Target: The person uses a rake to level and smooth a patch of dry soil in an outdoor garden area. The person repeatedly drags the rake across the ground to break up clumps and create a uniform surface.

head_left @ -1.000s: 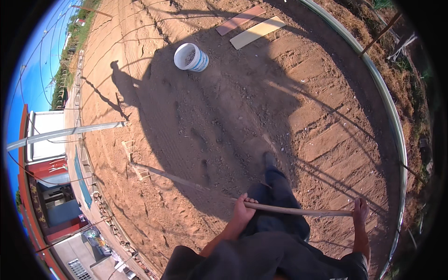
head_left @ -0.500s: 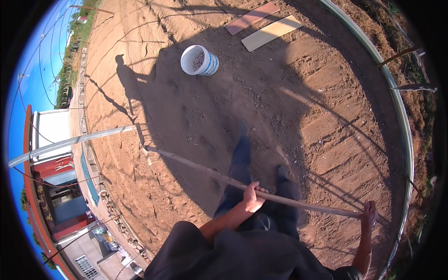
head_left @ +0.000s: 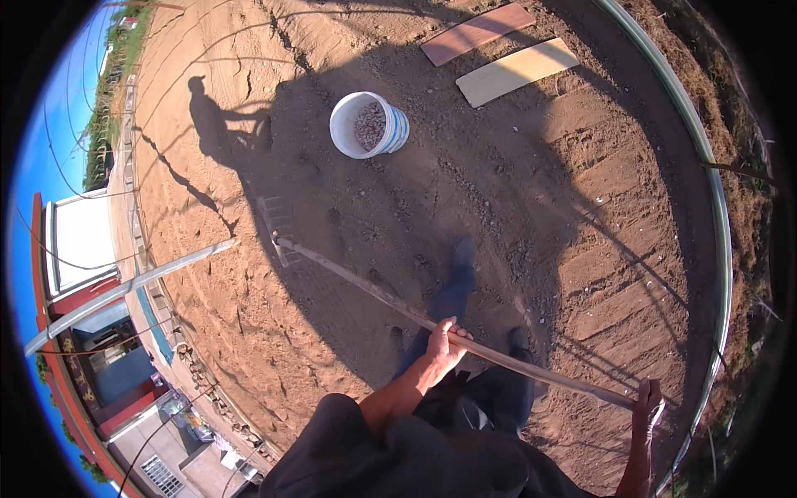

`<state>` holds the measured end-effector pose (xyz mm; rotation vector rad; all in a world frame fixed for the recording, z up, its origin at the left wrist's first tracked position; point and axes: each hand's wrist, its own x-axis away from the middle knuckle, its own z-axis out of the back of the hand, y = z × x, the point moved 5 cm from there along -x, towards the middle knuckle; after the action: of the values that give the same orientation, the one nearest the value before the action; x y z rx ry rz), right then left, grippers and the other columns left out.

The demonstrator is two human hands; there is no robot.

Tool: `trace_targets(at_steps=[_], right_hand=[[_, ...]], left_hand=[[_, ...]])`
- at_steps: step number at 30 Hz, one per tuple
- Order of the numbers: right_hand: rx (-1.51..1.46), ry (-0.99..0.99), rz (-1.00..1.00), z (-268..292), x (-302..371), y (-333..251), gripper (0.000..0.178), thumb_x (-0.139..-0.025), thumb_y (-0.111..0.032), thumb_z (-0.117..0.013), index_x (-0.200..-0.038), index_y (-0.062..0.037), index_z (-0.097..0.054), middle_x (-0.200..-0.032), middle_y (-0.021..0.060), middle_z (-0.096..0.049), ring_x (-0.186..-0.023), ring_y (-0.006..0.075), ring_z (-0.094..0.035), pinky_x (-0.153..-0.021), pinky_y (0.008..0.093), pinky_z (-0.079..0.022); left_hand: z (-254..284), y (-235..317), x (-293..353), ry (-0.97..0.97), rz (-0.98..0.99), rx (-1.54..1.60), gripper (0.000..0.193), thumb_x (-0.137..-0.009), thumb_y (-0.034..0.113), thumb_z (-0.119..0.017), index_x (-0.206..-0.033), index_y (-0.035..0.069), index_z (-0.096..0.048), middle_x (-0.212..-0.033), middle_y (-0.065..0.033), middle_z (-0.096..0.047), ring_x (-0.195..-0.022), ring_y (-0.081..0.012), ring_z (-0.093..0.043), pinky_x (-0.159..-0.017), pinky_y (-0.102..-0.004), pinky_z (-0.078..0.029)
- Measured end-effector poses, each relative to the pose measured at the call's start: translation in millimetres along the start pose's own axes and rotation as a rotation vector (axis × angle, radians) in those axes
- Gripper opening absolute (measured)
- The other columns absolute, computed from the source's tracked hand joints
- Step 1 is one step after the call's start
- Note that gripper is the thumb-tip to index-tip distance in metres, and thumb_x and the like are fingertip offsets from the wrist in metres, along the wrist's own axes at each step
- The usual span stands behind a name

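A long wooden-handled rake slants across in front of my legs. My left hand is wrapped round the middle of its handle. Near the handle's end at the right, my right hand grips it too. The toothed rake head lies at the far left end, on or just above the soil in the shade; I cannot tell whether it touches. Beyond the handle stands a white bucket with blue marks, holding small reddish-brown pieces like seeds.
Two flat boards, one reddish and one yellowish, lie on the soil at the far side. A pale curved pipe borders the right. At left are a metal pole and a building.
The rake head has shifted from the sunlit soil's edge into the shade, slightly right. Both hands keep their hold on the handle. Bucket and boards appear a little farther right in view.
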<state>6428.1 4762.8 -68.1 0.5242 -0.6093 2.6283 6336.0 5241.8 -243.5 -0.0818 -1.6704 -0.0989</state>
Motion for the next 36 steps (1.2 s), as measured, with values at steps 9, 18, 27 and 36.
trace_targets(at_steps=[9,18,27,36], right_hand=[[-0.011,-0.237,0.070,-96.5,-30.0,-82.6,0.050,-0.092,-0.043,-0.044,-0.071,0.0015,-0.054,-0.057,0.0202,-0.046,-0.053,0.0340,-0.045,-0.052,0.0449,-0.035],[-0.024,-0.625,0.146,-173.2,20.8,-177.4,0.053,-0.092,-0.049,-0.038,-0.081,-0.0018,-0.061,-0.068,0.0219,-0.057,-0.066,0.0381,-0.057,-0.060,0.0457,-0.043],[0.086,-1.185,0.226,-163.5,-3.8,-303.1,0.050,-0.089,-0.051,-0.045,-0.083,-0.0036,-0.060,-0.065,0.0149,-0.058,-0.062,0.0280,-0.059,-0.058,0.0385,-0.045],[-0.226,-1.121,0.033,-336.0,-160.3,-437.0,0.038,-0.087,-0.037,-0.056,-0.070,-0.0031,-0.056,-0.060,0.0043,-0.056,-0.055,0.0127,-0.056,-0.051,0.0275,-0.046]], left_hand=[[-19.9,126.9,-9.2,-0.013,-0.215,0.027,0.020,-0.083,0.015,-0.059,-0.072,0.009,-0.043,-0.064,-0.0042,-0.042,-0.058,-0.0185,-0.047,-0.060,-0.0372,-0.045],[-20.9,113.1,-18.2,0.041,-0.219,0.116,0.025,-0.089,0.020,-0.055,-0.071,0.009,-0.041,-0.063,-0.0044,-0.042,-0.053,-0.0188,-0.045,-0.054,-0.0390,-0.042],[-79.0,141.3,-29.3,-0.200,-0.134,0.065,0.030,-0.092,0.026,-0.054,-0.068,0.010,-0.045,-0.058,-0.0025,-0.043,-0.055,-0.0182,-0.047,-0.062,-0.0400,-0.047],[-113.3,161.0,-14.2,-0.368,0.296,0.182,0.015,-0.087,0.021,-0.061,-0.082,0.007,-0.058,-0.082,-0.0067,-0.059,-0.088,-0.0250,-0.057,-0.087,-0.0436,-0.046]])
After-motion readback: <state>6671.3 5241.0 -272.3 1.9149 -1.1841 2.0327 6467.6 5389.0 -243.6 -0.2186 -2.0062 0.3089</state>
